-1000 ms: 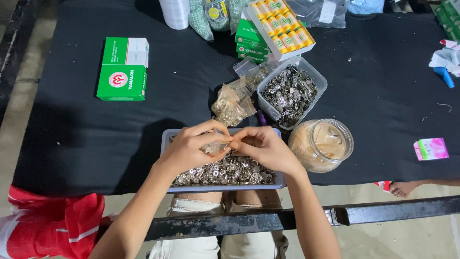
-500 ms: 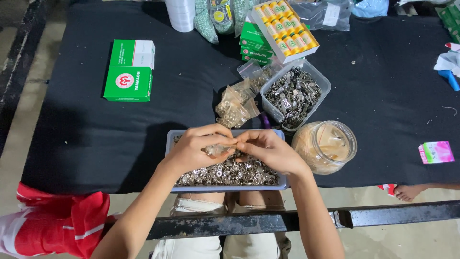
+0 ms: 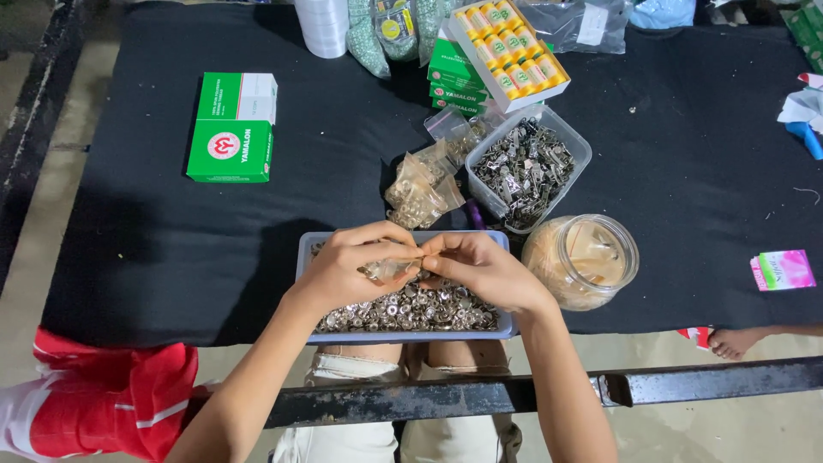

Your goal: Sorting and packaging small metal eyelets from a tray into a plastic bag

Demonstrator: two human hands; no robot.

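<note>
A small clear plastic bag (image 3: 387,269), crinkled and glossy, sits pinched between both hands above the tray (image 3: 302,257), a shallow pale-blue plastic rectangle at the near edge of the table (image 3: 154,231). The left hand (image 3: 351,261) curls around the bag from the left with fingers folded over its top; the right hand (image 3: 480,270) meets it from the right, thumb and fingertips closed narrowly on the bag's mouth. Under the hands the tray holds a dense heap of small round silver metal snaps (image 3: 403,313), shiny and ring-shaped.

Just beyond the tray lies a pile of small filled clear bags (image 3: 420,184), wrinkled and yellowish. To its right stands a clear square plastic tub (image 3: 531,167) packed with dull silver metal clips. Near the right hand, a round clear plastic jar (image 3: 583,257) lies tilted, amber inside. Farther back is an open carton of yellow thread spools (image 3: 510,43) atop green boxes, and well to the left a green and white cardboard box (image 3: 233,126). The table wears a matte black cloth. A pink packet (image 3: 782,269) lies far right. A dark metal bar (image 3: 514,394) crosses below the forearms.
</note>
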